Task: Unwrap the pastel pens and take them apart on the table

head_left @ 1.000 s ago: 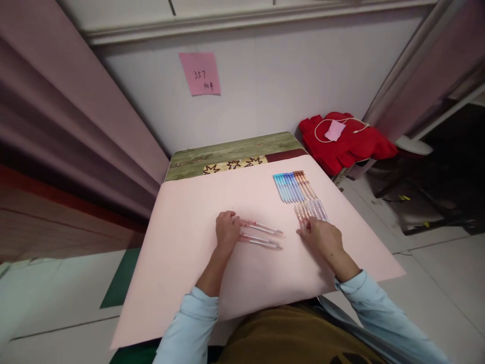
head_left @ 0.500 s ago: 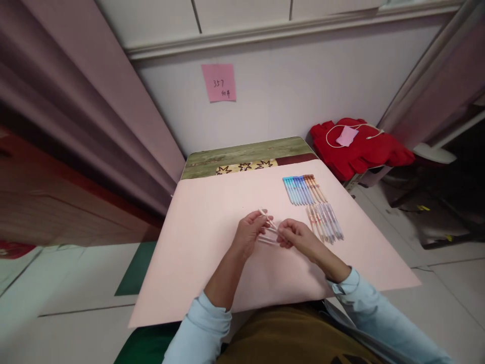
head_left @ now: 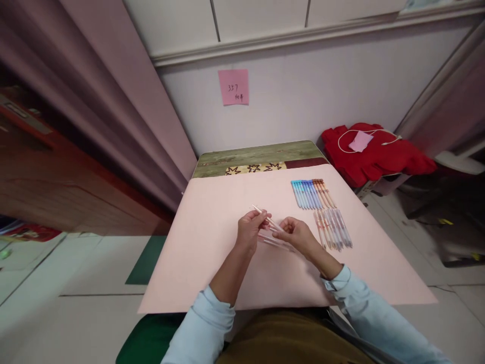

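Note:
My left hand [head_left: 250, 231] and my right hand [head_left: 297, 234] meet over the middle of a pink sheet [head_left: 212, 253], both with fingers pinched on one clear pen [head_left: 262, 213] that sticks out up and to the left. A second clear pen [head_left: 275, 243] lies on the sheet just under my hands. To the right, a row of blue and orange pens [head_left: 312, 193] lies side by side. Below that row sits another row of clear pens [head_left: 333, 229].
The pink sheet covers a small table whose green patterned top [head_left: 257, 156] shows at the far edge. A red cloth pile with a white cable [head_left: 373, 151] sits right of the table. A pink note [head_left: 234, 87] is stuck on the wall. Curtains hang left.
My right hand left the clear pen row and came over to my left hand. One of the two pens on the sheet was lifted and is held by both hands. The camera shifted left.

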Demonstrator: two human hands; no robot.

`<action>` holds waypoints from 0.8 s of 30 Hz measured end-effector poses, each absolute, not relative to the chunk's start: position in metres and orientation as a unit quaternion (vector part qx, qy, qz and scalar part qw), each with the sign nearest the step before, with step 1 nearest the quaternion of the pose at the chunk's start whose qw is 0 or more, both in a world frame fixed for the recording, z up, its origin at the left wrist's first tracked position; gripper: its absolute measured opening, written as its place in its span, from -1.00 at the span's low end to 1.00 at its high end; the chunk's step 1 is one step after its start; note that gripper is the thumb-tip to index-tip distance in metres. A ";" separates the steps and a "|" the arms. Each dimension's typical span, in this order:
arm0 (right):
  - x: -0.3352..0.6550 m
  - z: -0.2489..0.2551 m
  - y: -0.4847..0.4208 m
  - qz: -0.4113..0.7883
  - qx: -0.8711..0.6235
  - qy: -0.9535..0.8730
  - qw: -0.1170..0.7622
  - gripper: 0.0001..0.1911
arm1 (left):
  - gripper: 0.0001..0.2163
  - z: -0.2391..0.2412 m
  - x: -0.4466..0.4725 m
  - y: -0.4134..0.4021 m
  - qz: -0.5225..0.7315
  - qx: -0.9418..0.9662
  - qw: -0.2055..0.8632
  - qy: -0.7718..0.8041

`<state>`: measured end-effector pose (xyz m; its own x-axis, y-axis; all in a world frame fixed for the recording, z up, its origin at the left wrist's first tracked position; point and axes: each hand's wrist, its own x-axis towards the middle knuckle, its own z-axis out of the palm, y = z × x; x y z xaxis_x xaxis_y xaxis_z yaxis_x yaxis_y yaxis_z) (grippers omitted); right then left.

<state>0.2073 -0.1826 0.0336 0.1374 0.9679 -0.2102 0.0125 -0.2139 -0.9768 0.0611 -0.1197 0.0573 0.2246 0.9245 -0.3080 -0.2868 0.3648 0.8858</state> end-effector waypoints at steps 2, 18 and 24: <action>0.209 0.035 -0.183 0.550 -0.583 -0.400 0.444 -0.48 | -0.70 0.056 0.065 -0.118 0.433 0.357 0.701 0.440; 0.224 0.030 -0.179 0.589 -0.569 -0.318 0.477 -0.47 | -0.70 0.049 0.081 -0.105 0.414 0.335 0.717 0.450; 0.228 0.026 -0.178 0.565 -0.572 -0.313 0.506 -0.49 | -0.69 0.044 0.085 -0.101 0.405 0.332 0.722 0.452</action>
<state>0.2284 -0.1784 0.0261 0.1657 0.9295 -0.3295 -0.2134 -0.2924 -0.9322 0.0846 -0.1010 0.0442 0.2629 0.8852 -0.3837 -0.2849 0.4512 0.8457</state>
